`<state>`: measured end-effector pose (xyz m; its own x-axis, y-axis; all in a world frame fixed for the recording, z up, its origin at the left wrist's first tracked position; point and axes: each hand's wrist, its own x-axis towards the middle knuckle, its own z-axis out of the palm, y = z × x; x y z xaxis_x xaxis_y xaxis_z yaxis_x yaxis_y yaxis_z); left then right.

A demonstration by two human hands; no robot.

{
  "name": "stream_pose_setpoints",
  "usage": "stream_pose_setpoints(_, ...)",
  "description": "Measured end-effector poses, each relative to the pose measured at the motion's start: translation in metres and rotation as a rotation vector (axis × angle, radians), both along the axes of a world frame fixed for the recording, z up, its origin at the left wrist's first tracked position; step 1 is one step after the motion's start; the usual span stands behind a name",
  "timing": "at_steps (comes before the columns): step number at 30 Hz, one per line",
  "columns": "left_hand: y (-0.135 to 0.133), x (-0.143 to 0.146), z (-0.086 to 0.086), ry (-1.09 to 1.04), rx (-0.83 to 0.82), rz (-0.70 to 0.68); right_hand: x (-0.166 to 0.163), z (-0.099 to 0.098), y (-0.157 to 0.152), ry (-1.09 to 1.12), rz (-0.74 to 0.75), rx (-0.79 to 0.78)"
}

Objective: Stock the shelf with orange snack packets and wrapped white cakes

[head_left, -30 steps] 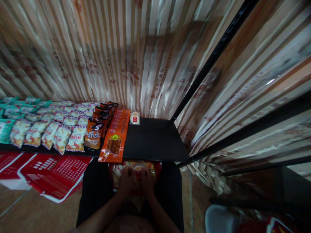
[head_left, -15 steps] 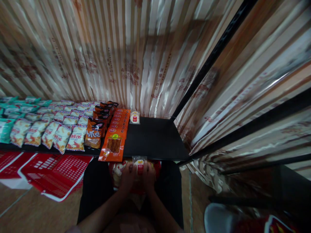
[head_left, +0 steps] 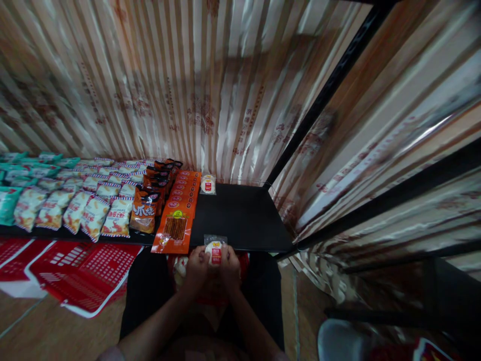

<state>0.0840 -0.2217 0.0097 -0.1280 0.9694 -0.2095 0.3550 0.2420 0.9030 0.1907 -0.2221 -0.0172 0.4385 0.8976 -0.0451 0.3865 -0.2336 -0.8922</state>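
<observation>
Both my hands hold one small clear packet with a round white cake and a red label, at the front edge of the black shelf. My left hand pinches its left side and my right hand its right side. Under my hands a red bag of similar packets rests on my lap. A second round cake packet lies at the back of the shelf, by the curtain.
A row of orange snack packs runs front to back left of the bare shelf. Further left lie rows of brown, white-and-red and teal packets. Red baskets lie on the floor below. A striped curtain hangs behind. A white stool stands lower right.
My hands have come up out of the red bag with one cake packet and carried it forward to the shelf's front edge.
</observation>
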Motion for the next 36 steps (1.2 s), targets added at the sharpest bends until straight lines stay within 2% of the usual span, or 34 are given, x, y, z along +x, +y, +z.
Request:
stream_pose_setpoints(3,0.005,0.001,0.002,-0.053,0.005,0.05,0.001,0.007,0.004,0.025,0.043,0.017)
stream_pose_setpoints(9,0.015,0.003,0.006,-0.161,0.052,0.061,0.009,0.015,0.016,-0.052,0.066,0.026)
stream_pose_setpoints(13,0.024,0.003,0.003,-0.207,0.046,0.074,0.014,0.017,0.023,-0.017,0.094,0.015)
stream_pose_setpoints(18,0.034,0.003,-0.001,-0.138,0.048,0.054,0.014,0.022,0.028,0.06,0.105,0.048)
stream_pose_setpoints(26,0.045,0.0,0.014,0.112,-0.044,0.04,0.013,0.017,0.036,0.127,0.181,0.048)
stream_pose_setpoints(30,0.051,-0.001,0.014,0.156,-0.071,0.041,0.015,0.02,0.04,0.055,0.221,0.062)
stream_pose_setpoints(36,0.061,-0.001,0.021,0.193,-0.063,-0.005,0.018,0.025,0.049,-0.275,0.214,-0.012)
